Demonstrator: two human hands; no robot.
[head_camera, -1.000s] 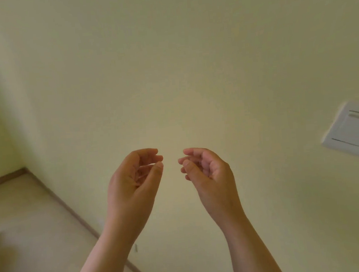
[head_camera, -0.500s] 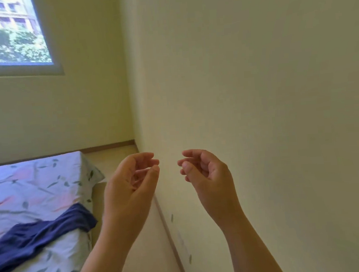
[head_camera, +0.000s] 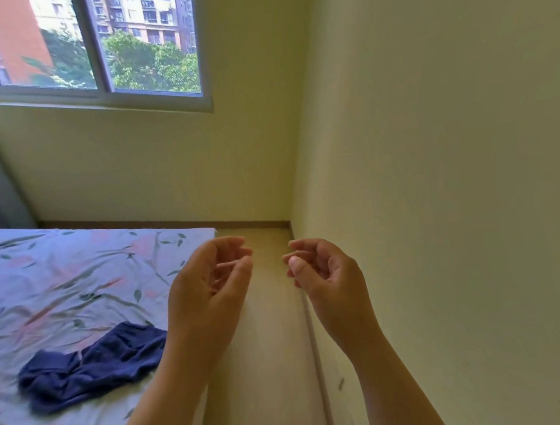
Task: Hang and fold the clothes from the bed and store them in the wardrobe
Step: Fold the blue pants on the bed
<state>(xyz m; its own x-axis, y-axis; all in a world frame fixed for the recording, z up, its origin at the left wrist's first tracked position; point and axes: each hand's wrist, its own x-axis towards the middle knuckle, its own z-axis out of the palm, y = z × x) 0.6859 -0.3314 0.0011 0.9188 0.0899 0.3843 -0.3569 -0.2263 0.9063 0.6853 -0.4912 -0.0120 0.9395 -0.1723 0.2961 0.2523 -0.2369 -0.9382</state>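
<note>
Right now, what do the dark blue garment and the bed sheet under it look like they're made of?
The dark blue garment looks like thin, soft, matte cloth, maybe a knit: it lies crumpled in limp folds. The bed sheet looks like woven fabric, possibly cotton, matte with a printed leaf pattern: fine creases run across it.

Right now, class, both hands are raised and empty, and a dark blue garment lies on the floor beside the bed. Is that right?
Not quite. The head view shows the dark blue garment lying on the bed, on its leaf-patterned sheet, not on the floor. The rest holds: the left hand and right hand are raised and empty.
</note>
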